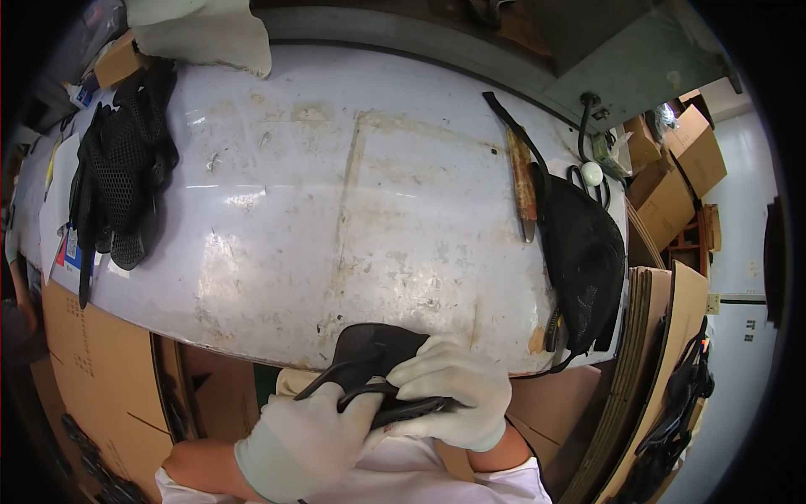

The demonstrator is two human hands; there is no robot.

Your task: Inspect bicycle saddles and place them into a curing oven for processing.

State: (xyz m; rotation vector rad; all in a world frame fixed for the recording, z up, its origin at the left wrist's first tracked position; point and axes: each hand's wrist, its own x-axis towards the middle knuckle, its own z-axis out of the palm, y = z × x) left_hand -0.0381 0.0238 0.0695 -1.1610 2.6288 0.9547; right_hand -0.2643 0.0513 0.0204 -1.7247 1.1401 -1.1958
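At the table's front edge, close to my body, both hands wear whitish gloves and hold a black fabric piece [374,343] with corded edges, perhaps a pouch or bag. My left hand [312,433] is closed on its near left part, the fingers gripping a dark edge. My right hand [453,388] bends over its right side, with fingertips pressing on the fabric near the middle. The piece's far flap rests over the table edge. What lies under my fingers is partly hidden.
A black bag-like piece with a strap [583,252] lies at the right, beside a worn wooden-handled tool [522,189]. Black mesh pieces [126,168] are heaped at the left of the white table [277,210]. Cardboard boxes [101,370] stand below; a grey metal panel [420,59] borders the back.
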